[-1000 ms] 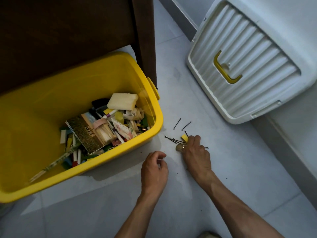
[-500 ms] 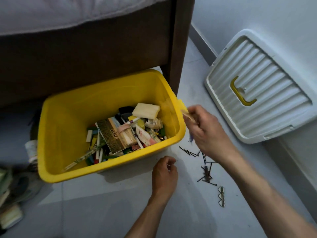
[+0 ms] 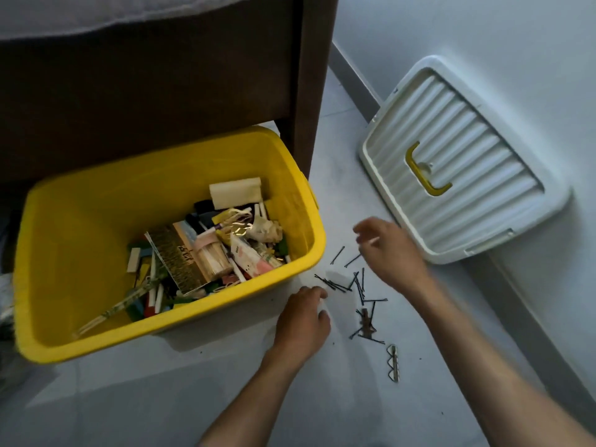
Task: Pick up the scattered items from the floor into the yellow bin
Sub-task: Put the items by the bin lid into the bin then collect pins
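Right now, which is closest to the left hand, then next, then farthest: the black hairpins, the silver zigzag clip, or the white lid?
1. Black hairpins: just right of the left hand.
2. Silver zigzag clip: farther right, lower on the floor.
3. White lid: far right, against the wall.

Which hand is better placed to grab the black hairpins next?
Left. The left hand rests on the floor, fingers beside the scattered black metal hairpins; the right hand looks blurred above them.
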Demonstrator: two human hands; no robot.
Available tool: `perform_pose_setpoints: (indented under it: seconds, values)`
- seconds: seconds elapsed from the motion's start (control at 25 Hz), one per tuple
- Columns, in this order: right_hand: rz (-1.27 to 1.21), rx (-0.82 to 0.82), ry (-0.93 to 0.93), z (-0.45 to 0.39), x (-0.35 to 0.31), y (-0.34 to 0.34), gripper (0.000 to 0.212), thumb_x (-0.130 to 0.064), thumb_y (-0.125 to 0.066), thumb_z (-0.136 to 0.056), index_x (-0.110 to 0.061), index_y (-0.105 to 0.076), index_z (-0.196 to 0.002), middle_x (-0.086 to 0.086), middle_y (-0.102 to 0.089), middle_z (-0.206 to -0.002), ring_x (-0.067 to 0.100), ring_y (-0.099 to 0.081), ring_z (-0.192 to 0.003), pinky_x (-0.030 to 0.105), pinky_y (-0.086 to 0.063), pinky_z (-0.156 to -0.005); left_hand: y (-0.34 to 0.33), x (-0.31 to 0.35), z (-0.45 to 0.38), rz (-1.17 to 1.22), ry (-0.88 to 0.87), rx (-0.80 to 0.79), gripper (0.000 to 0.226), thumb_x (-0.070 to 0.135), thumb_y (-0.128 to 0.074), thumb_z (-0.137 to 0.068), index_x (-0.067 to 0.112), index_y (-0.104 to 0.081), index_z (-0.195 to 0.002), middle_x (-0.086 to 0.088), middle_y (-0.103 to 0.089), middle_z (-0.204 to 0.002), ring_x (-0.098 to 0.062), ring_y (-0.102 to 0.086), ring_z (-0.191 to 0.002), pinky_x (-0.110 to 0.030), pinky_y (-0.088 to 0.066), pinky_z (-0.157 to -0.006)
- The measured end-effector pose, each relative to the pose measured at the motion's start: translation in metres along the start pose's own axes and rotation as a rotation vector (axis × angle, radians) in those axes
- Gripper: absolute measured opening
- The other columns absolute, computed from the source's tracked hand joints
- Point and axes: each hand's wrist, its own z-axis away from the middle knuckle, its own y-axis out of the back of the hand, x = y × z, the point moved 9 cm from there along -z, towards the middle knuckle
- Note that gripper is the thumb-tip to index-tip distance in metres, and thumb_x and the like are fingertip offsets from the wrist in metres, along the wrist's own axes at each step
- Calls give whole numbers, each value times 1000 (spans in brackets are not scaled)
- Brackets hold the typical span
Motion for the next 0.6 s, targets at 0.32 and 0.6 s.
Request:
perform_pose_setpoints:
  seconds: [0.32,0.6]
  values:
    - [526,-277,207,-31,69,-101,32,-18,-53,-86,-19,-57,-117,4,-52,-120,29,-49,-101,38,-45,-75,-19,19,-55,-501,-104,-30,32,8,-47,-89,14,-48,-120,-12,-44,-124,-33,-41,-116,-42,-39,-88]
    - [192,-185,-12,58,132,-78,10,-23,-51,-94,-18,-54,-86,-4,-53,-88,19,-55,-80,35,-45,-65,-69,31,-12,-262,-17,-32,13,22,-48,-94,17,-60,-93,-5,-64,-100,-26,-57,-96,-36,-44,-77]
